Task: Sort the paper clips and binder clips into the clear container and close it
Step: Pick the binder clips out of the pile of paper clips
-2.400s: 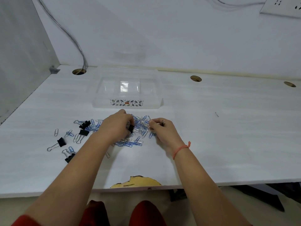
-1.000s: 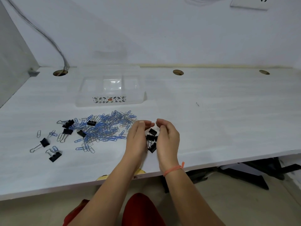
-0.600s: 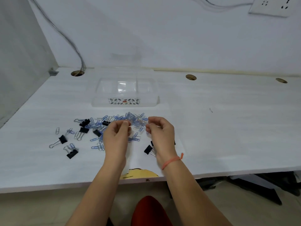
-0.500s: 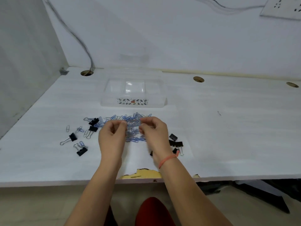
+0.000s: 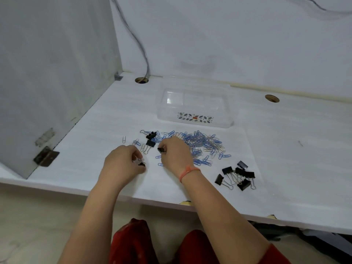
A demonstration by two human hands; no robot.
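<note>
Binder clips (image 5: 236, 175): black, silver-handled, clustered.

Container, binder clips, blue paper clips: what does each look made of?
Container: clear, glossy plastic by its look; the desk shows through and it glints, with a printed leaf band in front.
Binder clips: black bodies, likely painted metal, with thin silvery wire handles.
Blue paper clips: bent wire, probably coated blue; a few look bare silver.

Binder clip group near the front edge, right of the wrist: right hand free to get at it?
Probably yes. The binder clip group lies in the open on the table, nothing over it, but the right hand already pinches a black binder clip.
</note>
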